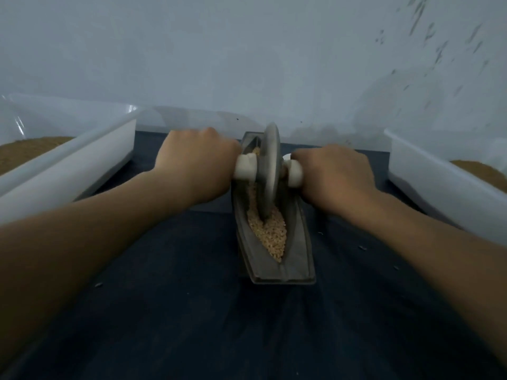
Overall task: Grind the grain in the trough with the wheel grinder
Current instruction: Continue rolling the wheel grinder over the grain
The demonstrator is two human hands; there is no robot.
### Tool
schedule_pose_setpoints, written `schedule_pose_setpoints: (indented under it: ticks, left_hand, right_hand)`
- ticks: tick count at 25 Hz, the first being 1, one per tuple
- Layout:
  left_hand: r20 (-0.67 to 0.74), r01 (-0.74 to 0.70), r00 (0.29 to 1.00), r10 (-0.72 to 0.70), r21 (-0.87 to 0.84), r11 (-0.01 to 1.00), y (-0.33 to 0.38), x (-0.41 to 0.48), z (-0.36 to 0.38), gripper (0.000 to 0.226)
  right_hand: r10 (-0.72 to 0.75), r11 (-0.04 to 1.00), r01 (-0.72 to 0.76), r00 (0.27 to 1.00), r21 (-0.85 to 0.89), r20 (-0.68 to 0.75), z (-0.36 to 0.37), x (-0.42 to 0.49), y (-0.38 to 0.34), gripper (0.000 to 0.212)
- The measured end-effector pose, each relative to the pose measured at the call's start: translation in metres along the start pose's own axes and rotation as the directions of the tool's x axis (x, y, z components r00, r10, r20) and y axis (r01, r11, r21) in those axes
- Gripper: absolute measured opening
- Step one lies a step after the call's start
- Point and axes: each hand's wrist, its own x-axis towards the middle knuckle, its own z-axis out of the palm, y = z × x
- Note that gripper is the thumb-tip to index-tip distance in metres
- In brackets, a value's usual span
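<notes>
On the dark cloth (192,311) a grey trough (274,272) points away, pale grain (270,234) heaped in its groove. The wheel (270,171) stands upright in the grain. The left hand (194,163) and right hand (334,174) each clench one end of the white axle (245,167). The left bin (68,165) and right bin (439,187) flank them.

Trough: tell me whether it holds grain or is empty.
Holds grain. Tan grain lies along the trough groove, with the wheel standing in it.
</notes>
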Motion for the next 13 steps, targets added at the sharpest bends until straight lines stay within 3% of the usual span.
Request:
schedule_pose_setpoints:
  ticks: [2,4,6,9,11,13]
  left_hand:
    - [0.099,0.098,0.991,-0.094,-0.036,0.995,0.005,0.032,-0.007,0.016]
    - [0.162,0.125,0.980,-0.118,-0.036,0.991,0.007,0.044,-0.013,0.022]
    - [0.109,0.069,0.992,-0.065,-0.039,0.997,0.005,0.016,-0.013,0.017]
    - [-0.143,0.032,0.989,-0.040,-0.059,0.998,0.002,-0.034,-0.006,0.012]
    - [-0.146,0.061,0.987,-0.067,-0.047,0.997,0.004,-0.028,0.001,0.008]
    - [0.019,0.166,0.986,-0.165,-0.057,0.985,0.009,0.001,0.000,0.010]
  right_hand:
    - [0.073,0.988,-0.102,0.970,0.113,0.232,-0.003,0.030,-0.004,0.013]
    - [0.084,0.982,-0.136,0.937,0.134,0.339,-0.008,0.044,-0.006,0.007]
    - [0.009,0.995,-0.033,0.966,0.089,0.259,-0.018,0.021,-0.001,0.011]
    - [-0.135,0.990,0.132,0.988,-0.043,-0.069,-0.022,-0.021,0.003,0.036]
    - [-0.106,0.993,0.106,0.994,-0.045,-0.009,-0.020,-0.010,0.000,0.038]
    - [0.020,0.999,-0.025,0.987,0.025,0.162,-0.014,0.022,-0.007,0.018]
